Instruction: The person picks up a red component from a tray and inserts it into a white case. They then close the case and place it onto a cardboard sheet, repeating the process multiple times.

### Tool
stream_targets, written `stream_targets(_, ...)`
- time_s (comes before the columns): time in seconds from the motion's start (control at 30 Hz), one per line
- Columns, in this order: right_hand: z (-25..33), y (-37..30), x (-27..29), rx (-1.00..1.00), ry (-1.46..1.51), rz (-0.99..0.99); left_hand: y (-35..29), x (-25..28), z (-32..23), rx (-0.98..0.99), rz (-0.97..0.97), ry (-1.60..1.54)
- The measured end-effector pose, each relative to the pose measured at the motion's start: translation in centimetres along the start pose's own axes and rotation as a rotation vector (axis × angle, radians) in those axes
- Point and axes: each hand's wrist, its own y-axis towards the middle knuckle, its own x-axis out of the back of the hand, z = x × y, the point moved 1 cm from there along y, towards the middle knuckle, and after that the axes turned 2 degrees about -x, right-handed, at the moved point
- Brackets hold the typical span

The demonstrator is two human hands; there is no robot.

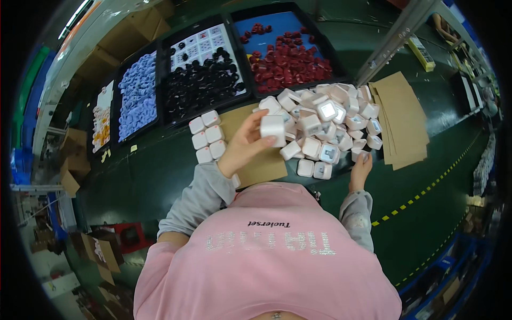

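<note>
My left hand (248,140) is raised over a brown cardboard sheet (265,169), its thumb and fingers closed round a small white box (272,129) with rounded corners. Down at the right edge of a heap of similar pale boxes (311,148), my right hand (361,172) has its fingers closed on another small white box (357,153), partly hidden by the fingers. Some boxes in the heap show clear windows with grey or white contents. Left of the sheet, several white boxes (199,140) lie side by side in neat rows.
Behind stand black trays of dark red pieces (288,64), black pieces (202,82), light blue pieces (137,80) and orange and white pieces (100,125). Flat cardboard sheets (401,120) are stacked right of the heap. A metal post (392,40) rises behind it.
</note>
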Motion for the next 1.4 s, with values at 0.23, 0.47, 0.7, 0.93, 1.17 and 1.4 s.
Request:
stream_targets(0.23,6.1,-2.9,-0.2,0.269,-0.21,-0.06,-0.8,-0.8,-0.6,0.051,0.032,-0.029)
stream_targets(0.47,19.3,-11.3,-1.7,0.247,0.566,0.999,-1.0,-1.8,-1.1,0.127,0.165,-0.123)
stream_targets(0.7,23.0,-15.3,-3.9,0.822,0.257,0.751,-3.2,-1.8,-1.5,0.019,0.114,0.165)
stream_targets(0.93,21.8,-15.9,-5.4,0.834,0.017,0.73,-4.1,-1.1,-0.1,-0.052,-0.01,0.513)
stream_targets(1.17,20.3,-14.6,-5.6,-0.065,0.547,1.072,-3.2,0.5,-1.4,-0.16,-0.064,0.722)
stream_targets(1.4,19.6,-15.6,-5.6,-0.07,0.516,1.117,-3.6,-1.0,-1.4,-0.309,0.09,1.017)
